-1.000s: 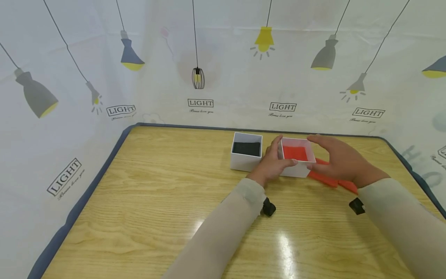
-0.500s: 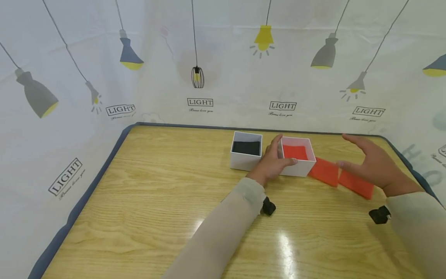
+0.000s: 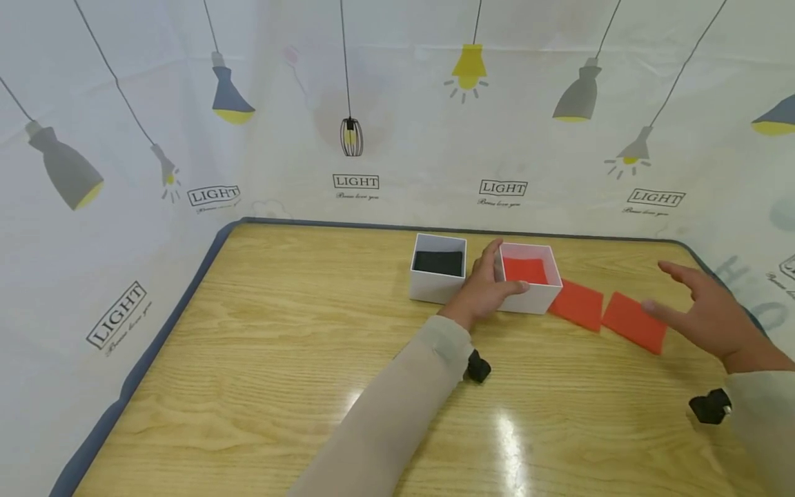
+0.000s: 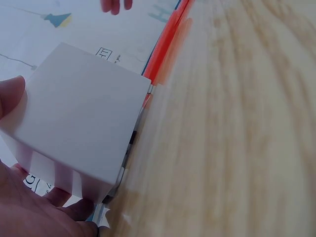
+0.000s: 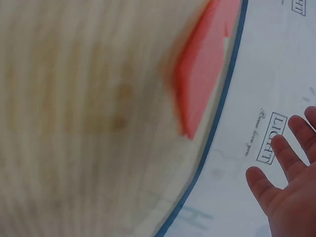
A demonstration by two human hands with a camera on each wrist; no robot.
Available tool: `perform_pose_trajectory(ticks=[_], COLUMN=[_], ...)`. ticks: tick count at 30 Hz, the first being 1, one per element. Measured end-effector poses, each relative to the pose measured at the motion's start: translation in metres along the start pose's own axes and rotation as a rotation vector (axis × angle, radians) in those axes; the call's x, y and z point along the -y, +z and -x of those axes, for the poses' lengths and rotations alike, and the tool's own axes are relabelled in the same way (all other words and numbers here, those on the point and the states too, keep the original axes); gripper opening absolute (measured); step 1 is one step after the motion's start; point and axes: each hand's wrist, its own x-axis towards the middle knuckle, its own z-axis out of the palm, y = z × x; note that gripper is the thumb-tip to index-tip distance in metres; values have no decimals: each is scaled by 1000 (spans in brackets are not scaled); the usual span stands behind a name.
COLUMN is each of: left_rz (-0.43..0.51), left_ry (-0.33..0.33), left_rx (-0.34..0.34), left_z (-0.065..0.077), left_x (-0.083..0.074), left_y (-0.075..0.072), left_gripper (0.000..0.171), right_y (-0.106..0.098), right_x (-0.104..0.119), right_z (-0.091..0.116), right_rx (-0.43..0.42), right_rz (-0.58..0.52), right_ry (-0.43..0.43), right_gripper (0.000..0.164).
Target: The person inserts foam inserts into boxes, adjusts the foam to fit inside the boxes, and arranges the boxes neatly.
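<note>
My left hand [image 3: 484, 288] grips the left side of a small white open-topped box [image 3: 534, 301], thumb over its front rim and fingers along its side. A flat red piece [image 3: 524, 270], like folded cloth, lies inside this box. In the left wrist view the white box [image 4: 84, 108] fills the hand's span, its base at the table. Two flat red rectangles, like folded cloth, lie on the table: one [image 3: 579, 306] against the box, the other [image 3: 630, 322] farther right. Over the right end of that one hovers my right hand [image 3: 714, 316], fingers spread, holding nothing.
Just left of my left hand stands a second white box [image 3: 436, 287] with a folded black piece [image 3: 438, 263] inside. The wooden table [image 3: 267, 345] has a dark blue edge. A white sheet [image 3: 410, 138] printed with lamps rises behind and at the sides.
My right hand has let go of the box's right side and moved right, past the red rectangles, uncovering both. The left hand keeps its grip on the box.
</note>
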Motion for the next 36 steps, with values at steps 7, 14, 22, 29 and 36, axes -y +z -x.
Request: perform_pose_trajectory(ticks=[7, 14, 22, 29, 36], left_rz=[3, 6, 5, 0, 3], left_ry=[-9, -6, 8, 2, 3], left_rx=[-4, -5, -4, -1, -1], left_z=[-1, -2, -3, -2, -2], left_x=[1, 2, 2, 2, 1], left_y=[-2, -2, 0, 0, 0], left_gripper=[95, 95, 97, 96, 96], right_y=[5, 8, 9, 13, 15], right_x=[-18, -34, -48, -50, -51], right_z=[8, 9, 6, 4, 2], right_rx=[35, 167, 281, 331, 369], right_rz=[41, 68, 84, 63, 84], right_ry=[54, 121, 154, 213, 150], right_gripper=[93, 98, 112, 121, 121])
